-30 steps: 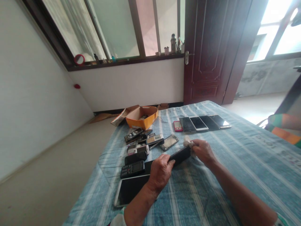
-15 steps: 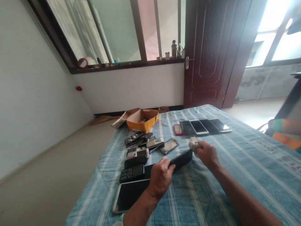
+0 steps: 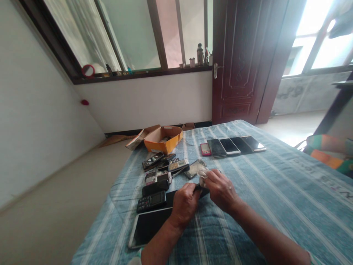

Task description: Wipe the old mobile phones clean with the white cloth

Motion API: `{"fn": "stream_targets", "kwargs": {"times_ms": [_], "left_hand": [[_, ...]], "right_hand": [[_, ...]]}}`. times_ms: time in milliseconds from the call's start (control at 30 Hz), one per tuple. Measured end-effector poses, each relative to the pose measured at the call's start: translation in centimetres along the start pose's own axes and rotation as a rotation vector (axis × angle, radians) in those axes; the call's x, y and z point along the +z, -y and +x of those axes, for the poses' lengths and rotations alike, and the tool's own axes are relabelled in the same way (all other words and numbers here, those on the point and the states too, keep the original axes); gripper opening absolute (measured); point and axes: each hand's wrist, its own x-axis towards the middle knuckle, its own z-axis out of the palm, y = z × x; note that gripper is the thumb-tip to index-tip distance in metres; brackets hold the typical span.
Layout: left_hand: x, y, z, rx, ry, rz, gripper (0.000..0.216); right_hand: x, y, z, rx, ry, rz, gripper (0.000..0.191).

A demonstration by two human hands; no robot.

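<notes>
My left hand (image 3: 185, 204) is closed around a dark phone (image 3: 202, 191) held just above the striped tablecloth (image 3: 275, 191). My right hand (image 3: 220, 189) is closed on a small white cloth (image 3: 203, 173) and presses it on the phone's near end, right beside my left hand. Most of the held phone is hidden by both hands. A large dark-screened phone (image 3: 150, 225) lies just left of my left wrist.
Several old keypad phones (image 3: 162, 171) lie in a heap on the left of the table. A row of smartphones (image 3: 234, 145) lies farther back. An orange cardboard box (image 3: 163, 139) sits at the far corner. A dark wooden door (image 3: 242, 59) stands behind.
My right hand with the cloth has slid left along the phone, from its far end to beside my left hand. The view has shifted slightly.
</notes>
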Motion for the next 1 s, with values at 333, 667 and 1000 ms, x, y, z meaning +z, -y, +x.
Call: {"fn": "stream_targets", "kwargs": {"times_ms": [333, 667, 1000], "left_hand": [[-0.1, -0.1, 0.0, -0.010, 0.003, 0.072, 0.015], [0.0, -0.2, 0.0, -0.007, -0.020, 0.067, 0.016], [-0.1, -0.3, -0.1, 0.005, -0.039, 0.075, 0.015]], "right_hand": [[-0.5, -4.6, -0.1, 0.627, 0.183, 0.024, 0.029], [-1.0, -6.3, -0.2, 0.865, 0.258, 0.199, 0.023], [-1.6, -6.2, -0.2, 0.881, 0.424, 0.793, 0.026]]}}
